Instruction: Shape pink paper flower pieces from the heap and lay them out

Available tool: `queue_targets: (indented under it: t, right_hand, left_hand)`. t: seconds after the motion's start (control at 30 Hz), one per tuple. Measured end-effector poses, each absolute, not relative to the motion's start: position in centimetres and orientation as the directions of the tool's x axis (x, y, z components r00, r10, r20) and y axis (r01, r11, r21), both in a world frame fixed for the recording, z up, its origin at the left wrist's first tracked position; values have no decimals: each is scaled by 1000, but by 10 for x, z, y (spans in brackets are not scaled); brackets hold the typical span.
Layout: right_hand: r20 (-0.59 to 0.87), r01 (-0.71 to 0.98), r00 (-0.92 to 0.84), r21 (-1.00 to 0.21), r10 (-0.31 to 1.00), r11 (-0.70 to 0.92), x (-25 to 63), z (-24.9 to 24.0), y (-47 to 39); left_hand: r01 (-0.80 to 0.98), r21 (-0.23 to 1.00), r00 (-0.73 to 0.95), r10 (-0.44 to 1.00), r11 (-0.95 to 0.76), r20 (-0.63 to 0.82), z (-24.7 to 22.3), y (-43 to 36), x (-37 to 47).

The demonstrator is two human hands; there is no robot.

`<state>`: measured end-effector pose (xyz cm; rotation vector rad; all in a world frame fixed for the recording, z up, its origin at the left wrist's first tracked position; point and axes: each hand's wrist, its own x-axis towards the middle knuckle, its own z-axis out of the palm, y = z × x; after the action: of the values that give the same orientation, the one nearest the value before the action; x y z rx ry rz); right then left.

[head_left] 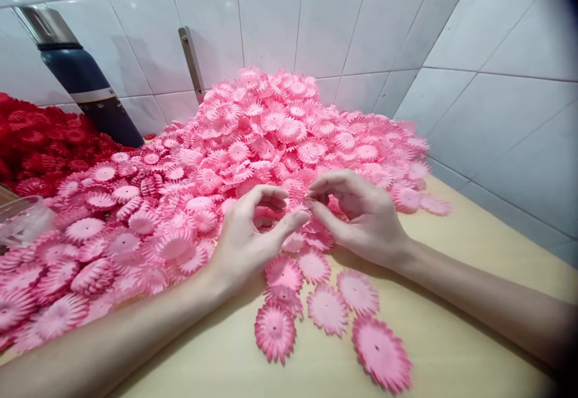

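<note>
In the middle of the head view, my hands are close together just in front of a big heap of pink artificial flower petals (266, 124), flat round layers with fringed edges. My left hand (259, 226) has its fingers curled and its thumb stretched toward the right hand, with a gap between thumb and fingertips. On the other side, my right hand (361, 214) pinches thumb and forefinger together; whatever is between them is too small to make out. Below the hands lie several loose petals, among them a darker-edged petal (382, 353) and another pink petal (275, 330) with a small centre hole.
A dark blue bottle (93, 79) with a metal cap stands at the back left, beside a heap of red petals (45, 142). At the left edge is a clear plastic container (27, 220). White tiled walls (271, 18) bound the pale table (456, 247) behind and at right.
</note>
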<state>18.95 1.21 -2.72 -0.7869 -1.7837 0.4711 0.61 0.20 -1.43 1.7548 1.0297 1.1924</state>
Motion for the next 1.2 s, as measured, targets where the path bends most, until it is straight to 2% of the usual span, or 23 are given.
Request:
queue_targets:
  t: [0.1,0.3,0.43,0.7,0.83,0.93,1.03,1.2]
  right_hand:
    - [666,244,-213,-672,715,699,189,-28,9]
    - [567,94,-198,-801,800,591,190,-24,13]
    - [521,73,-218,-835,825,546,189,-21,14]
    - [479,89,-338,-841,810,534,190,-20,10]
    - [447,100,-288,-865,847,491,191,-21,11]
    - [441,126,-233,-870,867,477,191,-21,12]
    - [439,147,-256,-863,861,484,191,-20,11]
    - [448,283,-317,-797,836,534,191,-17,9]
  left_hand:
    - [175,927,225,930,-331,290,-14,4,6]
    - [59,978,165,968,-200,188,-7,2,7]
    - [83,974,152,968,-212,198,-7,2,8]
    - [97,951,278,926,-292,256,-12,4,5]
    - [106,936,343,896,-335,282,-13,1,4]
    - [129,923,283,905,-364,317,-13,1,4]
    - [122,931,201,927,-344,316,-12,2,6]
    - [71,960,270,932,-270,242,-11,1,6]
